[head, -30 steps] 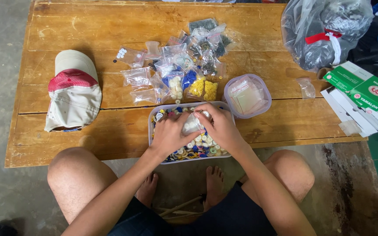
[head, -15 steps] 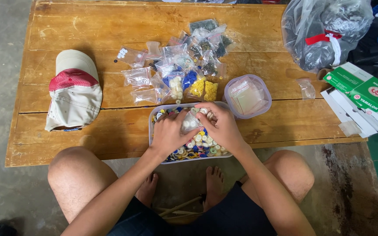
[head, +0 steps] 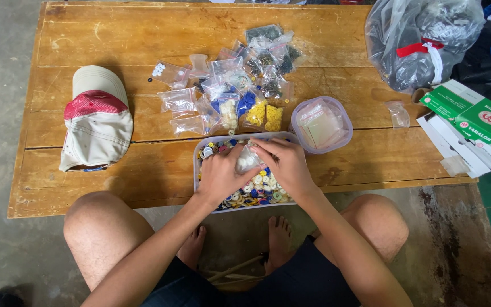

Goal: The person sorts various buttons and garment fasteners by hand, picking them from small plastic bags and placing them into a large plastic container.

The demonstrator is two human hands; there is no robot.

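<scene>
A clear rectangular tray (head: 198,149) full of mixed coloured buttons sits at the near edge of a low wooden table (head: 143,34). Over it, my left hand (head: 221,175) and my right hand (head: 287,165) together pinch a small clear plastic bag (head: 246,162) with white buttons inside. Just beyond the tray lies a heap of several small clear bags (head: 231,85) sorted with white, blue, yellow and dark buttons.
A beige and red cap (head: 95,125) lies at the left. A round lidded plastic tub (head: 320,124) stands right of the tray. A large clear plastic sack (head: 421,40) and green and white boxes (head: 473,128) sit at the right. My bare knees and feet are below the table edge.
Both hands stay over the tray with the small bag; the fingers have shifted slightly along its top edge.
</scene>
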